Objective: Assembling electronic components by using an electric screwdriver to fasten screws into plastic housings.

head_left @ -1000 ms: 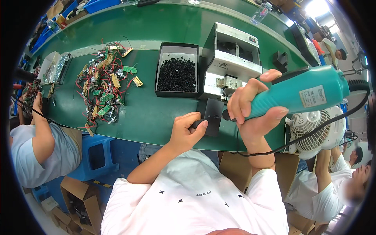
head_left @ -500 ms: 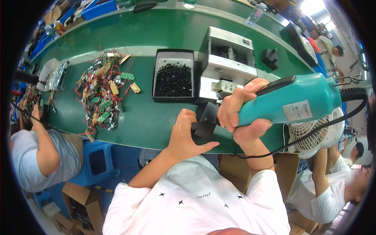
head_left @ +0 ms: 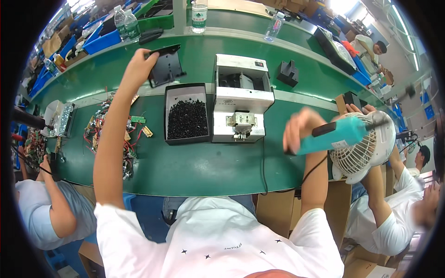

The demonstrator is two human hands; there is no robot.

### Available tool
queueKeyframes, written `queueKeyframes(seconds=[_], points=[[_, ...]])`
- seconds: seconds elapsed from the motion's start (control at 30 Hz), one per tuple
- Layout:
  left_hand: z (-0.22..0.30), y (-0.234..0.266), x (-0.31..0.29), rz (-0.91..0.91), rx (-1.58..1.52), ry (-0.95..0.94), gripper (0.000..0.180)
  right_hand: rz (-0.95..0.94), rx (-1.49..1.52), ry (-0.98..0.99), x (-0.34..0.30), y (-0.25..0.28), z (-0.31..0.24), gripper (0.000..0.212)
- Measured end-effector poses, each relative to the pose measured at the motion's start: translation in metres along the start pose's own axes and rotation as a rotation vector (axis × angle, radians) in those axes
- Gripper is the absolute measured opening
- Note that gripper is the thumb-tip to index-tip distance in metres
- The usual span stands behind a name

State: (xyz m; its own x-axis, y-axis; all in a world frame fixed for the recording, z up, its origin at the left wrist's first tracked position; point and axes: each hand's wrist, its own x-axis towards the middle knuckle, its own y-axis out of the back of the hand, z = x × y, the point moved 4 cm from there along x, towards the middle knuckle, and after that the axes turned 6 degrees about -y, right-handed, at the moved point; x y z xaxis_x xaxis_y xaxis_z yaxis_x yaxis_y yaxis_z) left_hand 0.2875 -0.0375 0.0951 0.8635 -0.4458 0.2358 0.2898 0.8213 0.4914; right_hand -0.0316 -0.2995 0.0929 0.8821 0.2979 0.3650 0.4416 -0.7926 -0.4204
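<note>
My left hand (head_left: 138,67) reaches to the far left part of the bench, its fingers closed on the edge of a black plastic housing (head_left: 168,67). In my right hand (head_left: 301,129), over the right side of the green bench, is a teal electric screwdriver (head_left: 340,134). Both are smeared by motion, and the tool's tip is hard to make out. Between my arms stand a black box of small black screws (head_left: 187,119) and a white screw feeder (head_left: 241,92).
A heap of circuit boards with red wires (head_left: 132,132) lies beside my left forearm. Behind the feeder sits another black housing (head_left: 288,74). A white fan (head_left: 357,155) stands at the right edge near a co-worker. Water bottles (head_left: 199,17) line the back shelf.
My left hand has gone from the bench's front to its far left, carrying the black housing. The screwdriver in my right hand has drawn away to the right. The view has shifted.
</note>
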Motion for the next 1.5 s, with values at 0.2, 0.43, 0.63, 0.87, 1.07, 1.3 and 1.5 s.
queueKeyframes(seconds=[0.2,0.43,0.63,0.87,1.07,1.3,1.5], points=[[-0.047,-0.046,0.069,0.118,0.61,0.011,0.04,1.605,-1.808,-0.217,-0.014,0.185,0.007,0.077],[0.053,-0.087,0.044,-0.003,0.228,-0.631,0.041,1.507,-1.919,-0.048,0.006,0.196,0.004,0.049],[0.18,-0.109,-0.04,-0.058,0.285,-1.173,0.039,0.988,-1.186,0.319,0.052,0.112,-0.079,0.043],[0.207,-0.11,-0.061,-0.223,-0.025,-1.028,0.017,0.573,-0.611,0.349,0.091,-0.004,-0.094,0.045],[0.171,-0.078,-0.119,-0.156,-0.689,-0.569,0.019,0.19,-0.98,0.353,0.08,-0.041,-0.047,0.047],[0.15,-0.071,-0.14,-0.206,-0.859,-0.439,0.021,0.269,-1.316,0.406,0.073,-0.082,-0.011,0.023],[0.142,-0.073,-0.152,-0.215,-1.013,-0.361,0.02,0.243,-1.492,0.48,0.071,-0.094,-0.008,0.017]])
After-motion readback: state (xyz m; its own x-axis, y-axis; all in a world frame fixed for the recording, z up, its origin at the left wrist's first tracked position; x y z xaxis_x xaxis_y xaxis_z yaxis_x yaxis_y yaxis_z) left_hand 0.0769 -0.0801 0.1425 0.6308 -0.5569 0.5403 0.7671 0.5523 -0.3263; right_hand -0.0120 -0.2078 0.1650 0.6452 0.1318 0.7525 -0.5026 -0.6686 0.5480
